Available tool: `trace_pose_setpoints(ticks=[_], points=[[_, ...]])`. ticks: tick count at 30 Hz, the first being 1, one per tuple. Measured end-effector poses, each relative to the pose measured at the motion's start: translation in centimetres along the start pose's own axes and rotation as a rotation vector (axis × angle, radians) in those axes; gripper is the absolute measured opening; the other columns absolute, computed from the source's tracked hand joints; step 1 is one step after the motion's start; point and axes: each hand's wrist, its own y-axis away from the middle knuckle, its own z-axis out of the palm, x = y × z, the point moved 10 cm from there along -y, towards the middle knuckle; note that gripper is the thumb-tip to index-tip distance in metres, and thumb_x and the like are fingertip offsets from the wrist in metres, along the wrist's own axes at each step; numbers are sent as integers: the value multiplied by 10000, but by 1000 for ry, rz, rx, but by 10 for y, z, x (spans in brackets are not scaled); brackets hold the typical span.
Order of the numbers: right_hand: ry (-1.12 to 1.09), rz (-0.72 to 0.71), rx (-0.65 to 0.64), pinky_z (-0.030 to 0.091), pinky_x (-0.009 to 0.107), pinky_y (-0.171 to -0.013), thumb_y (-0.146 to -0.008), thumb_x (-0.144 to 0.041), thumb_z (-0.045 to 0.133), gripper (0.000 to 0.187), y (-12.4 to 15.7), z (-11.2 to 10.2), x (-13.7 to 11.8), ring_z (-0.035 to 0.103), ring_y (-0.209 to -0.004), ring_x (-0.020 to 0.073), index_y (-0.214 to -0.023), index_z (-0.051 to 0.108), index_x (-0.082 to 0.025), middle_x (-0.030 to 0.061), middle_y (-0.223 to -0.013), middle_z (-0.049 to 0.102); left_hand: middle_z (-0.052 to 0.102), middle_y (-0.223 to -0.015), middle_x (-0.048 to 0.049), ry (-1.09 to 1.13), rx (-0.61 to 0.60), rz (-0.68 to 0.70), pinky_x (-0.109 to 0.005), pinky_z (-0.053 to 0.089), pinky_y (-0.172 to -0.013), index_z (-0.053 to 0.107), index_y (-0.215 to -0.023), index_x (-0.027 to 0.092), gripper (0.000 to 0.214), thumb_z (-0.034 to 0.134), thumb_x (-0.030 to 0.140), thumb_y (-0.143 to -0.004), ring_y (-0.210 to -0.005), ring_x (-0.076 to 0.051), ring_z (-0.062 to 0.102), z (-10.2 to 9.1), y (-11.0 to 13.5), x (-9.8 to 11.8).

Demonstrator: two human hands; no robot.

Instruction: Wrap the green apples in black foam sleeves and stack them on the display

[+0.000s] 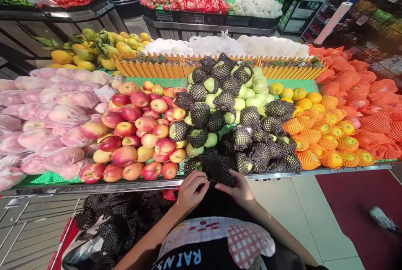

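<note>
Both hands work at the near edge of the counter [125, 186]. The left hand [190, 191] and the right hand [240, 190] each have their fingers closed on the same black net [216, 169], which is stretched between them; it may hold a fruit, but the mesh hides it. Just beyond lie netted green apples [201, 115], with red apples [141, 136] to the left and oranges [314, 136] to the right. More loose nets [116, 224] are heaped near left, below the counter.

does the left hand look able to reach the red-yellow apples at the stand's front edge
Probably yes: the red-yellow apples lie uncovered beside the left hand, nothing between, though it and the right hand grip a black foam net sleeve.
</note>
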Motion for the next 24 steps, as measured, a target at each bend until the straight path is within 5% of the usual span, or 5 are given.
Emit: trace_pose_setpoints(ticks=[7, 10, 13, 19, 24], points=[[-38, 47, 156, 349, 238, -474, -664, -322, 841, 280, 10, -35, 32, 446, -522, 116, -656, 584, -211, -63, -559, 507, 581, -764, 13, 36, 23, -130, -255, 541, -624, 648, -1099, 227, 360, 536, 38, -813, -659, -136, 592, 15, -7, -13], [-209, 87, 278, 315, 228, -395, -685, -285, 777, 228, 15, -53, 44, 414, -409, 104, -715, 556, -239, -105, -498, 435, 624, -825, -13, 59, -29, -1, -242, 530, -623, 679, -1055, 235, 354, 522, 23, -819, -693, -137, 614, 25, -14, 2], [-315, 100, 339, 371, 251, -369, -747, -359, 686, 196, 16, -64, 48, 436, -376, 125, -729, 516, -264, -97, -487, 468, 683, -811, -24, 105, -261, 250, -248, 536, -629, 709, -1032, 255, 348, 512, 50, -832, -707, -152, 650, 58, -11, 29], [-380, 77, 323, 582, 402, -638, -885, -547, 537, 317, 12, -74, 42, 676, -673, 244, -818, 653, -260, 42, -743, 738, 765, -873, -4, 51, -647, 258, -289, 573, -705, 731, -962, 284, 332, 585, 47, -781, -835, -190, 704, 117, -5, 29], [-414, 49, 244, 568, 495, -868, -924, -664, 404, 519, 1, -77, 19, 732, -875, 290, -910, 729, -260, 68, -872, 789, 739, -992, -71, -62, -588, 177, -368, 573, -860, 687, -1001, 227, 206, 610, 130, -836, -972, -240, 677, 102, -44, 3]])
